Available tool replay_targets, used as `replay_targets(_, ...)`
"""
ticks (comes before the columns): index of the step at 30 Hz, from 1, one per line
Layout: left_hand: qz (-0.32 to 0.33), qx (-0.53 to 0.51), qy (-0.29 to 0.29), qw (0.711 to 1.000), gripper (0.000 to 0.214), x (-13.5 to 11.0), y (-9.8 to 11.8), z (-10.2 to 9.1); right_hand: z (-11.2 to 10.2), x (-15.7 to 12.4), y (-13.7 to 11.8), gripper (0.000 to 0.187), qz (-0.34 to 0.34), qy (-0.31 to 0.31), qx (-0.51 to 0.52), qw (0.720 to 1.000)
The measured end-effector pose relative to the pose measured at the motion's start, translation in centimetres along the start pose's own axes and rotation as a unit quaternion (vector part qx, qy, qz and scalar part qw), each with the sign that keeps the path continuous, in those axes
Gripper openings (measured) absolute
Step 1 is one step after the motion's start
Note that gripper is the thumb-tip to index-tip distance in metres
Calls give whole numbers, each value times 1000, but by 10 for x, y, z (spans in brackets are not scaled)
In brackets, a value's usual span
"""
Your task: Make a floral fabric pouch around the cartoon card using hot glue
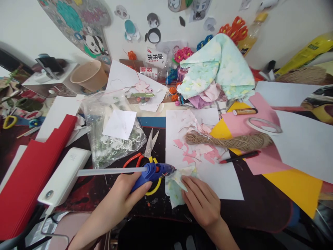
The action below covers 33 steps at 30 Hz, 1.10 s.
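My left hand [132, 189] is wrapped round the handle of a blue hot glue gun [154, 172], from whose back a long clear glue stick [109, 171] sticks out to the left. The gun's nozzle points right, at a pale green floral fabric piece [175, 194]. My right hand [201, 199] presses that fabric at the table's front edge, fingers together on a folded part. Whether the nozzle touches the cloth, I cannot tell. Scissors [150, 147] with red and yellow handles lie open, partly under the glue gun. Pink fabric scraps [192, 154] are scattered on white paper [226, 187] beyond my right hand.
A white power bank [66, 173] and red folded card [39, 166] lie at left. Behind the scissors sits a plastic bag [117, 139] of green and white pieces. A twine bundle [229, 140], a pen [240, 157] and coloured paper [293, 187] lie right; floral cloth [221, 69] is heaped behind.
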<state>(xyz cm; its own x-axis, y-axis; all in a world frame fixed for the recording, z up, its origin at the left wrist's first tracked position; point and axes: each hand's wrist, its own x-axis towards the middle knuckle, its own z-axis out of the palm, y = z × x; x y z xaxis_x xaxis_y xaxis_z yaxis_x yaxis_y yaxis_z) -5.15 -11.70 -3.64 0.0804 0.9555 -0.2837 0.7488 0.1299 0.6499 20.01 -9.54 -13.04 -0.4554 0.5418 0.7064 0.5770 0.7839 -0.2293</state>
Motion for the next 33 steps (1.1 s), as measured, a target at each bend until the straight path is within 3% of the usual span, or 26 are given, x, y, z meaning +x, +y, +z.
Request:
replay_targets(15,29,-35,-28,999,36,24,9,11,-3,1,1,18,-6,-7,4,1000)
replay_targets(26,12,21,21,999,31,-4,-3,-7,-2,2,1,17,-7,-2,2,1000)
replay_targets(33,19,-23,-17,999,32,18,15,6,-2,0,0,17,-2,0,7,1000)
